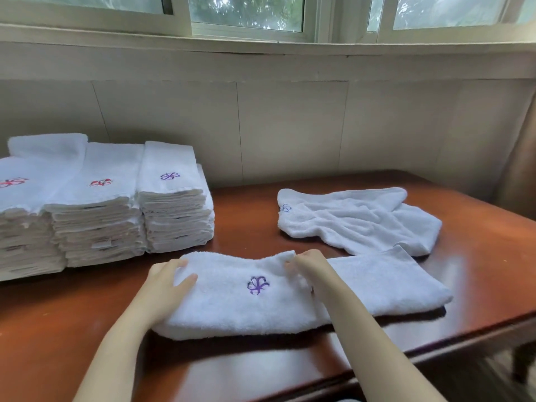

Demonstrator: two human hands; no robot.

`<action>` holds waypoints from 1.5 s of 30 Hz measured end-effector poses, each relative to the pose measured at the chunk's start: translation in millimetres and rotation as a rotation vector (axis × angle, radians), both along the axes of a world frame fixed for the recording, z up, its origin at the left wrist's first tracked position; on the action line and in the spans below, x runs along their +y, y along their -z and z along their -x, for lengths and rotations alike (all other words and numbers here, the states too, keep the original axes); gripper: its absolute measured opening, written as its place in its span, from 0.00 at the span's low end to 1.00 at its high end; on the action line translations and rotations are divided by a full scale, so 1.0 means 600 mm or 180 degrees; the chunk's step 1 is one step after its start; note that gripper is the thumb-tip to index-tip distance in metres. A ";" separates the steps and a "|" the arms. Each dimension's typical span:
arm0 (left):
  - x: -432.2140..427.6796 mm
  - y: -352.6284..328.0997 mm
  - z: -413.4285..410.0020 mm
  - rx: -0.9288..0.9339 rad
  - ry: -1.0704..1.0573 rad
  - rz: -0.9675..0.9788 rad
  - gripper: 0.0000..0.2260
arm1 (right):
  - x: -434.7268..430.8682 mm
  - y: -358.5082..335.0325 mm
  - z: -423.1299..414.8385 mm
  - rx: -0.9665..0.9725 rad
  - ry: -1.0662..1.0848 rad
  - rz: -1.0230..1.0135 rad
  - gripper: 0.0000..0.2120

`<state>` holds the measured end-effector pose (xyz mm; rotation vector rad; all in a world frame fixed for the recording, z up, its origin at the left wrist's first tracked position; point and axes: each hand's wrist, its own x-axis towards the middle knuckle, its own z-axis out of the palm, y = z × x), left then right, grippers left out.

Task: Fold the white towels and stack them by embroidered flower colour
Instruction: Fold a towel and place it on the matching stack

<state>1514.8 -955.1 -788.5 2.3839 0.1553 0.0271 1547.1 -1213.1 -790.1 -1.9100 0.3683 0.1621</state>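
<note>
A white towel with a purple embroidered flower (232, 303) lies partly folded near the front of the brown table (249, 221). My left hand (166, 281) grips its left end, thumb on top. My right hand (309, 264) pinches the far edge of the folded flap. An unfolded white towel with a purple flower (359, 220) lies crumpled at the back right. At the left stand stacks of folded towels: a purple-flower stack (177, 198) and two red-flower stacks (95, 204) (20, 216).
A panelled wall (290, 126) and a window sill run behind the table. The table's front edge (435, 348) runs diagonally at the right, with floor beyond. A curtain hangs at the far right (522, 169).
</note>
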 end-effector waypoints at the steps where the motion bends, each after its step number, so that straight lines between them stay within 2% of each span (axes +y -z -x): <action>1: 0.001 -0.002 0.001 0.0051 -0.0028 0.0016 0.19 | 0.002 -0.001 -0.005 -0.0035 0.0000 0.0046 0.07; 4: 0.000 -0.007 0.003 0.0099 -0.0119 0.0069 0.18 | -0.008 -0.009 -0.014 0.0033 0.0036 0.0033 0.08; 7: -0.008 -0.009 0.001 0.0033 -0.0151 0.0282 0.20 | -0.036 -0.032 -0.005 -0.0036 0.0007 -0.0242 0.13; 10: -0.020 -0.008 -0.002 0.0117 -0.0214 0.0996 0.29 | -0.086 -0.075 -0.002 -0.0574 0.0161 -0.0589 0.16; 12: -0.031 -0.003 -0.004 0.0264 -0.0154 0.1109 0.35 | -0.136 -0.112 -0.004 -0.0840 0.0324 -0.0482 0.15; 14: -0.048 0.008 -0.007 0.0454 -0.0034 0.0875 0.39 | -0.195 -0.126 -0.015 -0.0712 0.0410 -0.0042 0.14; 15: -0.060 0.013 -0.007 0.0521 0.0039 0.0747 0.41 | -0.222 -0.122 -0.020 -0.0511 0.0400 0.0376 0.13; 17: -0.084 0.023 -0.011 0.0584 0.0125 0.0551 0.43 | -0.252 -0.097 -0.017 0.0307 0.0172 0.1602 0.12; 18: -0.095 0.027 -0.014 0.0596 0.0134 0.0473 0.43 | -0.261 -0.076 -0.014 0.0714 -0.0015 0.2174 0.16; 19: -0.103 0.029 -0.016 0.0603 0.0130 0.0413 0.44 | -0.269 -0.052 -0.013 0.0858 -0.0164 0.2591 0.22; 20: -0.107 0.031 -0.020 0.0610 0.0105 0.0382 0.44 | -0.273 -0.033 -0.010 0.0730 -0.0171 0.2629 0.25; 23: -0.111 0.031 -0.030 0.0849 0.0098 0.0772 0.42 | -0.279 -0.007 -0.002 -0.0036 -0.0016 0.2155 0.27; 26: -0.103 0.017 -0.035 0.0899 0.0275 0.1425 0.25 | -0.282 -0.011 -0.003 -0.0396 0.0265 0.1263 0.26; 28: -0.087 0.004 -0.038 0.0832 0.0206 0.1507 0.21 | -0.281 -0.028 -0.007 -0.0602 0.0386 0.0613 0.26; 31: -0.058 -0.001 -0.039 0.0906 0.0049 0.1516 0.28 | -0.273 -0.050 -0.015 -0.0471 0.0275 0.0350 0.24; 32: -0.055 0.000 -0.036 0.0935 0.0002 0.1375 0.29 | -0.267 -0.048 -0.015 -0.0320 0.0232 0.0497 0.23; 35: -0.058 0.007 -0.027 0.0836 -0.0053 0.0671 0.32 | -0.254 -0.028 -0.017 0.0273 0.0048 0.1682 0.23; 37: -0.061 0.012 -0.028 0.0669 -0.0100 0.0660 0.38 | -0.255 -0.021 -0.018 0.0504 -0.0011 0.1925 0.23; 39: -0.062 0.018 -0.034 0.0658 -0.0204 0.0885 0.47 | -0.260 -0.026 -0.019 0.0593 -0.0040 0.1669 0.21; 41: -0.064 0.021 -0.037 0.0769 -0.0285 0.0938 0.51 | -0.268 -0.036 -0.019 0.0696 -0.0028 0.1625 0.19; 42: -0.067 0.021 -0.035 0.0847 -0.0298 0.0890 0.52 | -0.272 -0.040 -0.020 0.0735 0.0039 0.1531 0.18; 45: -0.085 0.015 -0.024 0.0968 -0.0224 0.0785 0.48 | -0.294 -0.039 -0.023 0.0802 0.0227 0.0666 0.14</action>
